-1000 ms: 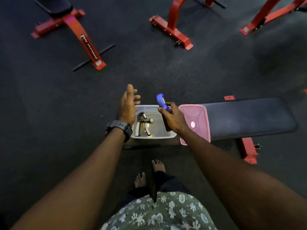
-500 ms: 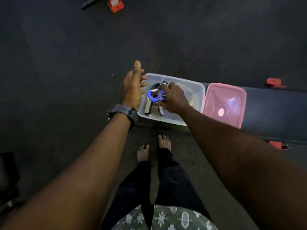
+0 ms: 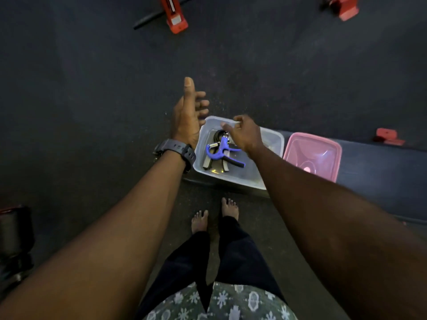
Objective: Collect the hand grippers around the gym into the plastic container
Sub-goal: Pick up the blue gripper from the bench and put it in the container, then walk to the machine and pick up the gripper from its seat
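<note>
Clear container on a black bench (dark gym floor).

Hand grippers in container (lid right)

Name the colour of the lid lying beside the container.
Pink, translucent. The lid lies on the bench just right of the container; the head view shows it.

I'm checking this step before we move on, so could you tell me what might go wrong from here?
The clear container seems to sit at the bench end, close beside the open left hand; a nudge might tip it off. The blue gripper lies loosely atop the black gripper, so it could shift. The pink lid is off.
</note>
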`<state>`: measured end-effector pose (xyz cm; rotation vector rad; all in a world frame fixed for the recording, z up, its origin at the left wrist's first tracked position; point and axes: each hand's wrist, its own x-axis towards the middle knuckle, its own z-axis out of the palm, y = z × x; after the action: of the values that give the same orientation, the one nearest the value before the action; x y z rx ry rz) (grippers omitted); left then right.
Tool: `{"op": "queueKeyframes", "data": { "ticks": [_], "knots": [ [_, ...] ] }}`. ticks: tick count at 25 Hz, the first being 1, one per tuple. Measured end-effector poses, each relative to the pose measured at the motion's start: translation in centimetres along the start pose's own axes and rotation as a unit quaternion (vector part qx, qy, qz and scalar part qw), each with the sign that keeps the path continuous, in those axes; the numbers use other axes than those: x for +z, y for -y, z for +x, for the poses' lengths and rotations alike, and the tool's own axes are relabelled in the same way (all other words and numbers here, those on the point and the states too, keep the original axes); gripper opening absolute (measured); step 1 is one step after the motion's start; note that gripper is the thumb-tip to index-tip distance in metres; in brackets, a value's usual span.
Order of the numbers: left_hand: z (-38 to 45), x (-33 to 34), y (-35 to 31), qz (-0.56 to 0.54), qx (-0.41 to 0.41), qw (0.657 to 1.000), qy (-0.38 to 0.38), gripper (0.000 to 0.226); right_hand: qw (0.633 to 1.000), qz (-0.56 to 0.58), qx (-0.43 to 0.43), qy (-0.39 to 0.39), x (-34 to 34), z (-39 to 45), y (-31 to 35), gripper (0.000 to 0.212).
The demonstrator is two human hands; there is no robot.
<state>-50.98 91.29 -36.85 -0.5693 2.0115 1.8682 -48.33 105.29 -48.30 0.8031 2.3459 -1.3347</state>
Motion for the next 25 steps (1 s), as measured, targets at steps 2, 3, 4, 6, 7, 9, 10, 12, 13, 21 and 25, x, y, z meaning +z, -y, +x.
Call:
{"op": "queueKeyframes", "data": {
  "ticks": [2,3,4,6,7,9,10,12,13,21,25],
  "knots": [
    [-0.7,0.1,-2.6,-0.013,0.018,1.0,0.001,0.066,0.989,0.141,0.037,-0.026,-2.3,-0.8,3.7,0.045],
    [-1.1,0.0,-4.0,-0.011,0.033,0.999,0.002,0.067,0.979,0.198,0.039,-0.03,-3.4,-1.5,5.6,0.042],
    [-1.6,-0.3,-5.3,-0.011,0.049,0.999,-0.001,0.068,0.971,0.237,0.031,-0.026,-4.4,-2.4,7.6,0.041],
    [-2.5,-1.3,-7.8,-0.02,0.073,0.997,-0.009,0.069,0.963,0.269,0.005,-0.02,-5.9,-4.8,10.8,0.038],
    [-2.9,-1.8,-9.0,-0.027,0.085,0.996,-0.012,0.067,0.962,0.273,-0.008,-0.012,-6.4,-6.0,12.1,0.036],
    [-3.5,-2.8,-10.8,-0.041,0.104,0.994,-0.02,0.062,0.963,0.268,-0.029,0.016,-6.8,-7.4,13.7,0.034],
    [-4.0,-3.6,-12.1,-0.048,0.119,0.991,-0.025,0.06,0.964,0.26,-0.042,0.026,-7.1,-8.2,15.1,0.035],
    [-4.8,-5.6,-15.5,-0.06,0.158,0.985,-0.032,0.057,0.969,0.233,-0.075,0.038,-8.3,-9.5,19.2,0.038],
    [-5.2,-6.8,-17.7,-0.065,0.18,0.981,-0.04,0.056,0.969,0.222,-0.1,0.035,-9.2,-10.1,22.1,0.04],
    [-10.4,-18.3,-36.1,-0.095,0.367,0.916,-0.127,0.056,0.903,0.262,-0.34,0.022,-14.8,-19.0,46.4,0.047],
    [-12.1,-22.8,-37.1,-0.093,0.386,0.902,-0.17,0.06,0.888,0.264,-0.373,0.054,-11.8,-22.5,50.2,0.053]
  ]
}}
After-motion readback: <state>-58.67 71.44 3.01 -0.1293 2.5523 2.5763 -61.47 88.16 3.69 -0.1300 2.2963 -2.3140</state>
